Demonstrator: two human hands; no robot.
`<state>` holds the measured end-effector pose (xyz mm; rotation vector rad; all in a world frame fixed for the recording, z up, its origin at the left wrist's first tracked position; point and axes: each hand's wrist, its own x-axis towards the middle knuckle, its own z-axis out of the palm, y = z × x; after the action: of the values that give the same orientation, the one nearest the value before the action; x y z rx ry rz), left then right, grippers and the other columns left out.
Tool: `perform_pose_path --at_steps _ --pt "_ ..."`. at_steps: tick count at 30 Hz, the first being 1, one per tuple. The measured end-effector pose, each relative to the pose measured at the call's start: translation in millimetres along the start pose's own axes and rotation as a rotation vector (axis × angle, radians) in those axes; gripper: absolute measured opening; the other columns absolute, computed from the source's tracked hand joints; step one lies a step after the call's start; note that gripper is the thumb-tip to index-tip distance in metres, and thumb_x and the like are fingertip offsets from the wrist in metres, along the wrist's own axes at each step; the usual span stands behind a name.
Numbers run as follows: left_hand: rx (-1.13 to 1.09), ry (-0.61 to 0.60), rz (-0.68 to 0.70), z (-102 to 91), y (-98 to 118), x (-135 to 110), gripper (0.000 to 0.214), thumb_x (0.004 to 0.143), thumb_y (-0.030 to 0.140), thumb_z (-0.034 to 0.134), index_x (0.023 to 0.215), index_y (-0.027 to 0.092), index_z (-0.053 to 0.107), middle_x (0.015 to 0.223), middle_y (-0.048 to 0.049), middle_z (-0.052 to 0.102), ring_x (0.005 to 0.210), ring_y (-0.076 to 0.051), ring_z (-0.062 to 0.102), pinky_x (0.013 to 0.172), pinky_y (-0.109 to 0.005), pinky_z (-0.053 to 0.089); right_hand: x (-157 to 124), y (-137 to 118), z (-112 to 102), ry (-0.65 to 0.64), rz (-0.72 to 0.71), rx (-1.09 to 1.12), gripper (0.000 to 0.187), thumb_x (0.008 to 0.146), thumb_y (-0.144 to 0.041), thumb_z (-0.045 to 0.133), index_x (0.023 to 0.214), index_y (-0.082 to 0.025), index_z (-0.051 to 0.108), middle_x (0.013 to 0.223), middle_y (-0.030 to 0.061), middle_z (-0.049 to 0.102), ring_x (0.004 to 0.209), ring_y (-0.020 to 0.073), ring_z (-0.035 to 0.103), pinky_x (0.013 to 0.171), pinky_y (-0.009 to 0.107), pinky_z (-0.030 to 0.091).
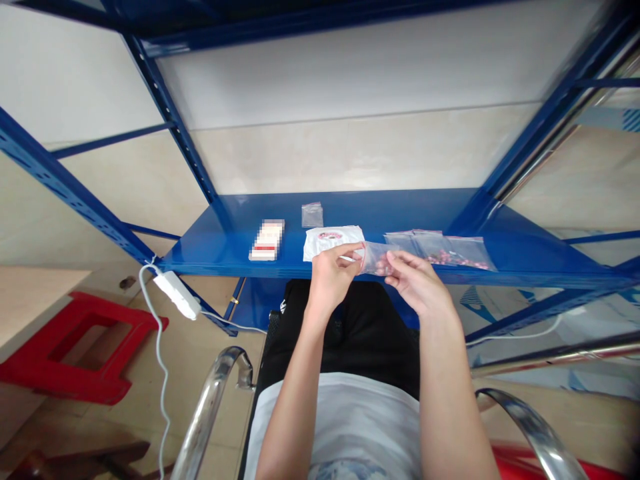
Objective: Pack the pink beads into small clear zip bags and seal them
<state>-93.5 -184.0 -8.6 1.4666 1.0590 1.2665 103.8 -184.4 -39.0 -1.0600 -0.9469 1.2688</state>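
Between my two hands a small clear zip-lock bag (374, 257) with a reddish edge is held sideways above the shelf's front edge. My left hand (334, 275) pinches its reddish edge. My right hand (414, 279) grips the other end, where small pinkish bits show through the plastic. Behind my left hand lies a white packet (327, 241) with a pink printed oval. Right of my right hand, several clear zip-lock bags (467, 253) lie overlapping, with small reddish-pink pieces inside. Farther back is another clear zip-lock bag (313, 215), which looks flat.
A blue metal shelf (240, 210) carries these things, with blue posts on both sides. At its left lies a blurred-out white and red item (267, 240). A white power strip (176, 293) hangs by its cord at the left, near a red stool (75, 347). Chrome armrests (210, 407) flank me.
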Motion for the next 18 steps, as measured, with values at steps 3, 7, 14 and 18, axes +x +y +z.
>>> perform_pose_path --at_steps 3,7,14,18 --pt "-0.004 0.010 -0.001 -1.7 -1 1 0.037 0.085 0.009 0.073 0.119 0.019 0.084 0.093 -0.0033 0.078 0.073 -0.012 0.075 0.068 -0.019 0.060 -1 0 -4 -0.051 0.017 -0.066 0.050 0.061 -0.057 0.102 0.091 -0.025 0.077 0.089 0.0040 0.078 0.081 0.0217 0.079 0.059 0.026 0.063" --pt "0.000 0.004 -0.005 -4.5 -3 2 0.037 0.084 0.009 0.073 0.119 0.019 0.084 0.092 -0.0034 0.078 0.074 -0.012 0.075 0.068 -0.019 0.060 0 1 -5 -0.061 0.028 -0.033 0.049 0.054 -0.050 0.107 0.083 -0.022 0.078 0.083 0.0033 0.078 0.077 0.0204 0.078 0.073 0.032 0.068" --pt "-0.016 -0.003 0.029 -3.5 -14 4 0.038 0.086 0.007 0.070 0.120 0.018 0.082 0.094 -0.0038 0.079 0.077 -0.013 0.077 0.075 -0.022 0.063 9 -1 -7 -0.012 -0.046 -0.066 0.052 0.050 -0.051 0.108 0.080 -0.020 0.078 0.081 0.0047 0.079 0.073 0.0198 0.076 0.073 0.034 0.068" --pt "0.066 0.083 0.087 -17.0 -17 21 0.030 0.089 0.008 0.068 0.115 0.018 0.080 0.098 -0.0045 0.080 0.082 -0.014 0.078 0.076 -0.023 0.063 43 -35 -13 -0.027 -0.105 -0.271 0.052 0.051 -0.049 0.107 0.079 -0.017 0.077 0.076 0.0070 0.078 0.068 0.0208 0.075 0.066 0.032 0.065"
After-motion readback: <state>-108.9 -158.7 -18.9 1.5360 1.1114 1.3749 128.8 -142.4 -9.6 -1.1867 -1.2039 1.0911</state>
